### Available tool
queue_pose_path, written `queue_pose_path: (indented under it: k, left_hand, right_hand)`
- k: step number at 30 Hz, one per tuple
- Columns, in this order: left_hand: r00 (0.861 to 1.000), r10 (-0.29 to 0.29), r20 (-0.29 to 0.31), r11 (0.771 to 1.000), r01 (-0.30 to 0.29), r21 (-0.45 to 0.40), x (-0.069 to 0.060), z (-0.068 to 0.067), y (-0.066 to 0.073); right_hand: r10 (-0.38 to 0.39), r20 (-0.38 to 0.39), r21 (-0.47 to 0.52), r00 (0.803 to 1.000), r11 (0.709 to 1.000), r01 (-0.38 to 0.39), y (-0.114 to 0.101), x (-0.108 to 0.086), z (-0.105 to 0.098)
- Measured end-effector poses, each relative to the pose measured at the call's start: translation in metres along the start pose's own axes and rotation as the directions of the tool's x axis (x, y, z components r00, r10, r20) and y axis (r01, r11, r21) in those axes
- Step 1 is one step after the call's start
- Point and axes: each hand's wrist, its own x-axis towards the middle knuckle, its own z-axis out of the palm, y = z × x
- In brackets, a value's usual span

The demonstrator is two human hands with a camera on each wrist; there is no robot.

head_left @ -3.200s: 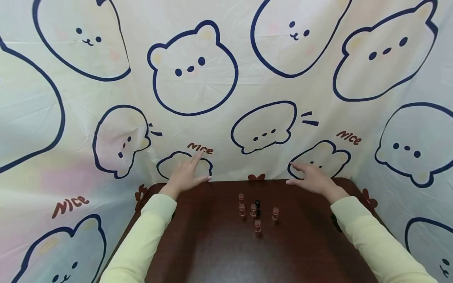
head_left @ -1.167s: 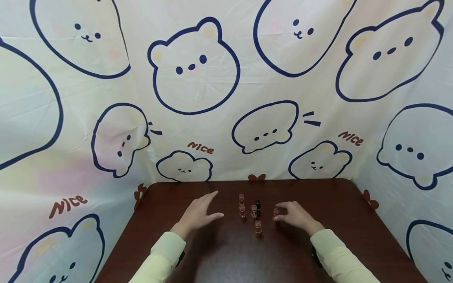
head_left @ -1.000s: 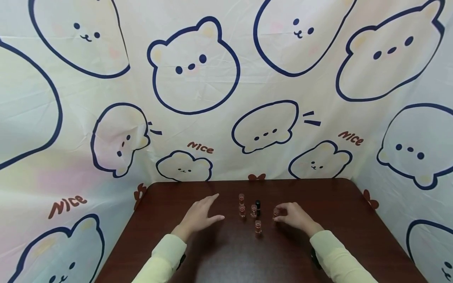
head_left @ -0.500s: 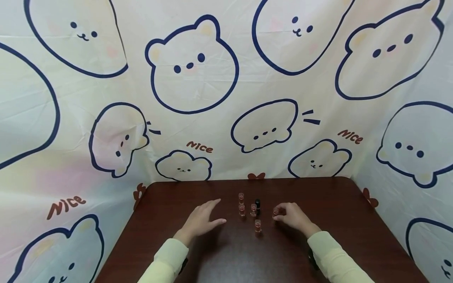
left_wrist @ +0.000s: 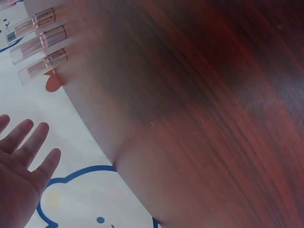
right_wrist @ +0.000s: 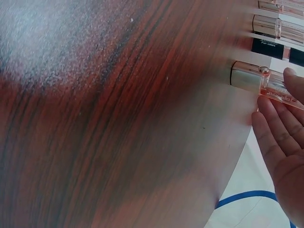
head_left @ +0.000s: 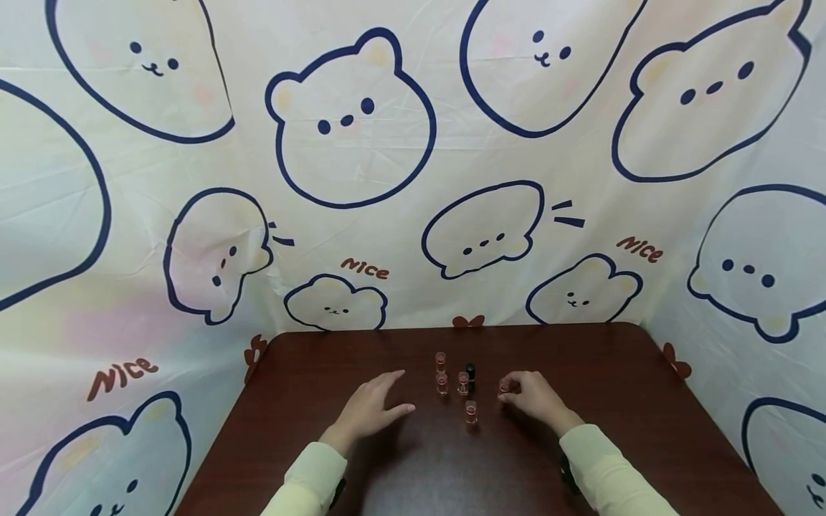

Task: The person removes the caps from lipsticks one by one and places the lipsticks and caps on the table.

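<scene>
Pink-clear tube [right_wrist: 247,77] right of the black tube [head_left: 471,376], pinched between thumb and fingers of the right hand [head_left: 534,395]; seemingly upright on the table [head_left: 419,466], base contact hard to make out. Just left of the black tube, second clear tube [head_left: 463,385]; farther left of it, paired clear tubes [head_left: 442,385], one behind the other. On the wearer's side of the black tube, front clear tube [head_left: 471,413]. Well left of the black tube: left hand [head_left: 369,408], fingers spread, holding nothing. Behind the black tube, hanging cloth [head_left: 393,236] printed with bear faces.
</scene>
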Motion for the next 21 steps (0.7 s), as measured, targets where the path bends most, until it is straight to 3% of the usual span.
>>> queue_pose_path:
  k: [12, 21]
  left_hand:
    - [1.0, -0.012, 0.014, 1.0, 0.013, -0.015, 0.0, 0.005, 0.001]
    - [1.0, -0.018, -0.002, 0.999, 0.018, -0.04, 0.0, 0.006, 0.001]
  right_hand:
    - [0.018, 0.003, 0.021, 1.0, 1.0, -0.019, -0.005, -0.004, -0.013]
    - [-0.006, -0.036, 0.131, 0.999, 0.991, 0.011, -0.011, -0.004, -0.026]
